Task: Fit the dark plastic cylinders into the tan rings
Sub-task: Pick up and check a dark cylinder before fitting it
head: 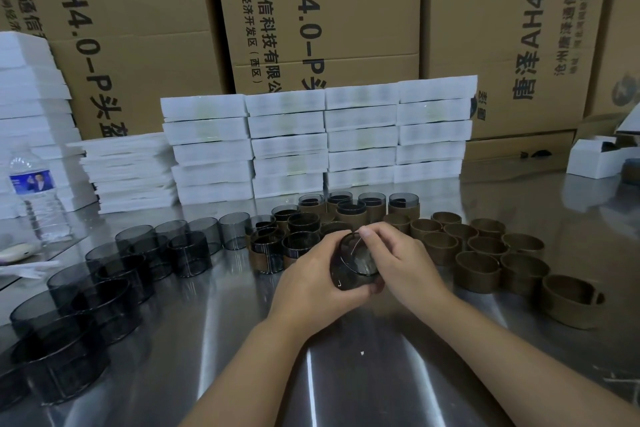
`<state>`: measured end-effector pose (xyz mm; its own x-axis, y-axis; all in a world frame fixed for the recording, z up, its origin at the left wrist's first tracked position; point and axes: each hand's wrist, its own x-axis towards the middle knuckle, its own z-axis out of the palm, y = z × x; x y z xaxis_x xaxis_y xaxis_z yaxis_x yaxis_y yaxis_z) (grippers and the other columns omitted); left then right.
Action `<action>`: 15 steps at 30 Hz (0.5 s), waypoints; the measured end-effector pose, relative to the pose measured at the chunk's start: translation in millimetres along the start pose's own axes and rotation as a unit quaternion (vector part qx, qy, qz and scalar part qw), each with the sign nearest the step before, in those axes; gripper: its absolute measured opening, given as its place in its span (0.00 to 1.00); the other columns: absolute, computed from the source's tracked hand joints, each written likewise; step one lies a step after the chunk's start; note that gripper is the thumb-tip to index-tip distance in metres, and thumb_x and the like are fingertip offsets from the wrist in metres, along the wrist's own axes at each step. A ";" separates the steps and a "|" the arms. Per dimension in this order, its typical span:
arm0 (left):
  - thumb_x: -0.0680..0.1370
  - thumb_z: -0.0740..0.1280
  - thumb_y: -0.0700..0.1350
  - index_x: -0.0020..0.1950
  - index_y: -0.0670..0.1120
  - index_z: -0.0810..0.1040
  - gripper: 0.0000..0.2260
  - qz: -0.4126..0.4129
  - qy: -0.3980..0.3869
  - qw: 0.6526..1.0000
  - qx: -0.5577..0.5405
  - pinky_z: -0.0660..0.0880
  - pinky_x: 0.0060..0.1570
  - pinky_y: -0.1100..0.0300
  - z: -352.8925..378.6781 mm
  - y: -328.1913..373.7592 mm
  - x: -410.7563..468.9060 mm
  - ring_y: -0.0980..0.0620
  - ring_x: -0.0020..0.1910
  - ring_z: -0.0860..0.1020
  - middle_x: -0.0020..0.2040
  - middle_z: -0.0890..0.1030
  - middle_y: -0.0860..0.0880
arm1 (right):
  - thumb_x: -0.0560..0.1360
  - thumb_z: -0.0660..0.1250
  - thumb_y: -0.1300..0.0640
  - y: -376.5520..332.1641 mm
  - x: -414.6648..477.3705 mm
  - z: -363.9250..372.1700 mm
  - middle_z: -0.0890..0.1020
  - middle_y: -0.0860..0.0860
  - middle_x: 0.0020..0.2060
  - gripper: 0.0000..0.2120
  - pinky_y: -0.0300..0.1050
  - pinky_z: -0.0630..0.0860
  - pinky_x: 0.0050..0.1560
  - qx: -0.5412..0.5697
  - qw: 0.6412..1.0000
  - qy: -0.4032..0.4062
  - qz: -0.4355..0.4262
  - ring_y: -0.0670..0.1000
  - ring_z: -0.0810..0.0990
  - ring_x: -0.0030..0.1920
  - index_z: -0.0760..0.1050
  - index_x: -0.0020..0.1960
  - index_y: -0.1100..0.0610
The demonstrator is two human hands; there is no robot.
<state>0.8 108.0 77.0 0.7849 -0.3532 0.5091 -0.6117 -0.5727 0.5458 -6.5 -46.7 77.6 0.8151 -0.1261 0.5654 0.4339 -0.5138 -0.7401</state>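
Observation:
Over the middle of the steel table (346, 374) both hands hold one dark see-through plastic cylinder (353, 258), tilted with its mouth toward me. My left hand (311, 274) grips it from the left and below. My right hand (394, 255) grips its right side, fingertips curled over the top rim. Whether a tan ring sits on it is hidden by my fingers. Several loose dark cylinders (104, 291) stand at the left. Several empty tan rings (485, 253) stand at the right. Behind my hands are cylinders seated in tan rings (346, 208).
Stacks of white flat boxes (318, 139) line the back of the table, with large brown cartons (311, 10) behind them. A water bottle (34, 194) stands at the far left. A small white open box (599, 156) sits at the far right.

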 end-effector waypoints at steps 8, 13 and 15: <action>0.57 0.68 0.70 0.51 0.73 0.61 0.26 -0.025 -0.014 1.000 -0.011 0.69 0.37 0.71 2.1 -1.8 1.1 0.69 0.43 0.77 0.43 0.79 0.67 | 0.78 0.59 0.43 0.7 1.4 -0.2 0.82 0.46 0.34 0.13 0.50 0.78 0.40 -0.020 1.000 0.021 -0.001 0.43 0.80 0.36 0.78 0.41 0.45; 0.59 0.71 0.65 0.56 0.66 0.66 0.28 -0.034 -0.002 0.996 -0.086 0.78 0.48 0.60 5.5 -4.8 2.1 0.66 0.45 0.80 0.46 0.81 0.66 | 0.78 0.55 0.39 -3.5 -2.7 -1.1 0.82 0.38 0.37 0.13 0.46 0.77 0.34 0.005 1.000 -0.002 -0.002 0.41 0.80 0.35 0.76 0.49 0.42; 0.60 0.73 0.64 0.56 0.64 0.68 0.28 -0.039 0.005 0.991 -0.127 0.78 0.50 0.61 6.8 -6.7 2.6 0.66 0.46 0.81 0.48 0.81 0.66 | 0.79 0.55 0.40 -5.4 -3.5 -1.8 0.81 0.33 0.38 0.08 0.38 0.72 0.34 0.025 1.000 -0.006 -0.003 0.37 0.79 0.35 0.73 0.50 0.39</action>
<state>7.6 105.9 70.1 0.8311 -0.3067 0.4640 -0.5545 -0.3932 0.7334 -12.4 -45.0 80.3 0.8174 -0.1128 0.5649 0.4563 -0.4715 -0.7546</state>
